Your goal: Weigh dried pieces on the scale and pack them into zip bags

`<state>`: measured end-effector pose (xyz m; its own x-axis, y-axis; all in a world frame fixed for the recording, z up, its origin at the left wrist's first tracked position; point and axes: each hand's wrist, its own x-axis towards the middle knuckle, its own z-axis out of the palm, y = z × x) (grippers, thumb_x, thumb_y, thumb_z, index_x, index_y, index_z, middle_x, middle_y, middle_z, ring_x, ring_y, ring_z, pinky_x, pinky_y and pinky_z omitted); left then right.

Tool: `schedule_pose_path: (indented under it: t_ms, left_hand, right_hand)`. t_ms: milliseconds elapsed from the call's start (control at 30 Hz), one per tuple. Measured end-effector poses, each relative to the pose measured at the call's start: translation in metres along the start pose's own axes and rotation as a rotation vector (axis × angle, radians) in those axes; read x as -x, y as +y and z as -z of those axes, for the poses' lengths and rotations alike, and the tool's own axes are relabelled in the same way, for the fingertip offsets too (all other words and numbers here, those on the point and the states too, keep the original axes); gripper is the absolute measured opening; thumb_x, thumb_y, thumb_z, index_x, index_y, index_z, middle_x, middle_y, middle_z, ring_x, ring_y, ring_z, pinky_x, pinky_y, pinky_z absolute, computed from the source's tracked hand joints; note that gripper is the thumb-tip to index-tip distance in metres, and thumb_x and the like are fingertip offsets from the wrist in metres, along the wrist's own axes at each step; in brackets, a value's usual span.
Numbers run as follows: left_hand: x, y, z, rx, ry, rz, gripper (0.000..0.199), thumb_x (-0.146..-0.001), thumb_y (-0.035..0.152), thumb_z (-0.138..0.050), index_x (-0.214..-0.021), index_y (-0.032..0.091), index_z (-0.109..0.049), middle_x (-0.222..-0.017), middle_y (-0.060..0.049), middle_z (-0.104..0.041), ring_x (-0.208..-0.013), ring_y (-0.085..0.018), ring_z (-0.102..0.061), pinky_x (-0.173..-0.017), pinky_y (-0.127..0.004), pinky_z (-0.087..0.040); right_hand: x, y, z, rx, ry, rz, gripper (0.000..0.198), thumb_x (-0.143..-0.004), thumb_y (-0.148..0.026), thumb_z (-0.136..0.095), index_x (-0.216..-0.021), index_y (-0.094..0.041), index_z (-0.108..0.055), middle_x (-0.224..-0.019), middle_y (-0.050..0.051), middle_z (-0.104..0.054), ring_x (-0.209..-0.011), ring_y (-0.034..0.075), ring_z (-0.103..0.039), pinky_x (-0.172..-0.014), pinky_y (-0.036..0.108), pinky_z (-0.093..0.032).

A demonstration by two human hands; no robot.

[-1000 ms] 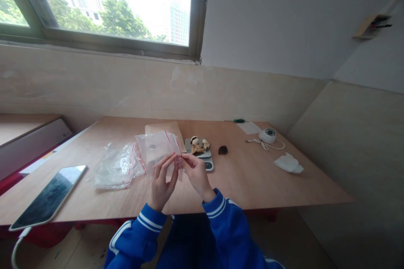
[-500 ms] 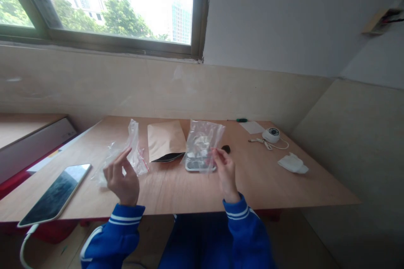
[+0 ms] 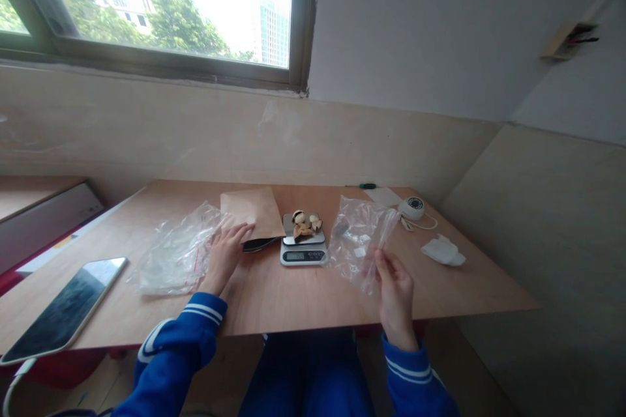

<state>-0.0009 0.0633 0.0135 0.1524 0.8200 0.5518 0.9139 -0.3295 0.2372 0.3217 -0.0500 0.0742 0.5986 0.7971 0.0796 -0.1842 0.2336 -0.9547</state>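
Note:
My left hand point(image 3: 227, 255) lies with fingers stretched out over the near left side of a brown paper pouch point(image 3: 252, 212), whose dark mouth faces me. Beside that wrist spreads a pile of clear zip bags point(image 3: 171, 257) with red seal lines. My right hand point(image 3: 395, 287) pinches one clear plastic bag point(image 3: 359, 241) by its edge, to the right of the scale. Between both hands stands a small digital scale point(image 3: 303, 255), its display too small to read. Several tan, curved pieces point(image 3: 303, 230), like dried mushrooms or broken shells, rest on its plate.
A phone point(image 3: 63, 309) with a white cable lies at the table's left front. Toward the right are a white dome camera point(image 3: 412, 208) with its cord, crumpled white tissue point(image 3: 443, 251), a paper sheet point(image 3: 384, 196) and a green-handled screwdriver point(image 3: 368, 186). The wall stands behind.
My right hand has carried the clear bag rightward off the scale, uncovering the tan pieces. My left hand has moved right, from above the zip bags onto the paper pouch.

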Motion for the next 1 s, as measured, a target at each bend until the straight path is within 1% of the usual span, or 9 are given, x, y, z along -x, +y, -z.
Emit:
schedule_pose_path:
  t_ms: [133, 233, 367, 500, 567, 667, 767, 833, 1000]
  left_hand:
    - [-0.009, -0.029, 0.006, -0.028, 0.117, 0.093, 0.053, -0.075, 0.006, -0.039, -0.117, 0.027, -0.063, -0.115, -0.006, -0.068, -0.1, -0.024, -0.061, -0.085, -0.035, -0.044]
    - [-0.004, -0.031, 0.012, -0.053, 0.075, 0.178, 0.051, -0.074, 0.004, -0.039, -0.113, 0.024, -0.065, -0.115, -0.008, -0.067, -0.098, -0.026, -0.062, -0.085, -0.039, -0.044]
    - [0.011, 0.021, 0.024, 0.126, 0.052, 0.091, 0.049, -0.076, 0.005, -0.041, -0.119, 0.021, -0.059, -0.125, -0.011, -0.061, -0.113, -0.028, -0.056, -0.093, -0.045, -0.042]
    - [0.028, 0.09, 0.035, 0.583, -0.032, -0.19, 0.032, -0.089, 0.02, -0.046, -0.119, 0.024, -0.054, -0.112, -0.009, -0.064, -0.103, -0.02, -0.061, -0.086, -0.035, -0.05]
    - [0.034, 0.109, 0.035, 0.714, -0.002, -0.198, 0.038, -0.088, 0.024, -0.052, -0.126, 0.024, -0.048, -0.106, -0.008, -0.065, -0.093, -0.018, -0.064, -0.08, -0.031, -0.053]
    - [0.039, 0.114, 0.03, 0.809, 0.032, -0.135, 0.031, -0.089, 0.025, -0.054, -0.119, 0.023, -0.052, -0.093, -0.005, -0.065, -0.081, -0.015, -0.064, -0.072, -0.028, -0.055]
    - [0.039, 0.111, 0.028, 0.838, 0.087, -0.074, 0.01, -0.089, 0.026, -0.055, -0.095, 0.02, -0.06, -0.08, -0.003, -0.065, -0.073, -0.015, -0.064, -0.065, -0.027, -0.054]
    - [0.039, 0.11, 0.03, 0.82, 0.137, -0.061, 0.01, -0.088, 0.027, -0.055, -0.084, 0.02, -0.061, -0.075, -0.002, -0.064, -0.069, -0.014, -0.063, -0.063, -0.026, -0.052]
    - [0.034, 0.106, 0.038, 0.71, 0.322, 0.037, 0.013, -0.089, 0.027, -0.053, -0.08, 0.019, -0.057, -0.069, 0.001, -0.06, -0.063, -0.011, -0.058, -0.058, -0.023, -0.048]
  right_hand:
    - [-0.003, 0.001, 0.007, 0.023, 0.037, 0.027, 0.047, -0.062, -0.053, -0.078, -0.089, -0.016, -0.071, -0.099, 0.011, -0.073, -0.076, 0.021, -0.067, -0.057, 0.03, -0.056]
    - [-0.002, 0.004, 0.006, 0.056, 0.038, 0.032, 0.048, -0.066, -0.054, -0.075, -0.095, -0.015, -0.071, -0.102, 0.012, -0.072, -0.077, 0.022, -0.068, -0.059, 0.031, -0.056]
    - [0.011, 0.013, -0.016, 0.16, -0.075, 0.042, 0.044, -0.072, -0.053, -0.071, -0.094, -0.016, -0.072, -0.093, 0.011, -0.074, -0.075, 0.022, -0.069, -0.065, 0.032, -0.055]
    - [0.037, 0.021, -0.055, 0.22, -0.339, 0.063, 0.032, -0.077, -0.049, -0.068, -0.085, -0.017, -0.071, -0.084, 0.008, -0.073, -0.076, 0.022, -0.068, -0.066, 0.031, -0.054]
    - [0.047, 0.024, -0.07, 0.209, -0.44, 0.069, 0.028, -0.078, -0.046, -0.068, -0.078, -0.018, -0.069, -0.076, 0.005, -0.071, -0.07, 0.02, -0.067, -0.065, 0.03, -0.053]
    - [0.054, 0.027, -0.082, 0.134, -0.514, 0.037, 0.025, -0.075, -0.043, -0.071, -0.074, -0.019, -0.068, -0.068, 0.002, -0.068, -0.062, 0.017, -0.062, -0.06, 0.029, -0.051]
    - [0.052, 0.027, -0.084, 0.087, -0.589, 0.01, 0.025, -0.075, -0.044, -0.071, -0.075, -0.019, -0.07, -0.064, 0.001, -0.065, -0.058, 0.016, -0.059, -0.058, 0.03, -0.05]
    - [0.051, 0.027, -0.083, 0.11, -0.616, 0.025, 0.026, -0.077, -0.045, -0.068, -0.076, -0.019, -0.071, -0.064, 0.002, -0.066, -0.059, 0.017, -0.06, -0.061, 0.03, -0.051]
    - [0.034, 0.027, -0.073, 0.199, -0.437, 0.071, 0.031, -0.082, -0.048, -0.061, -0.079, -0.018, -0.065, -0.069, 0.003, -0.068, -0.061, 0.016, -0.061, -0.061, 0.028, -0.05]
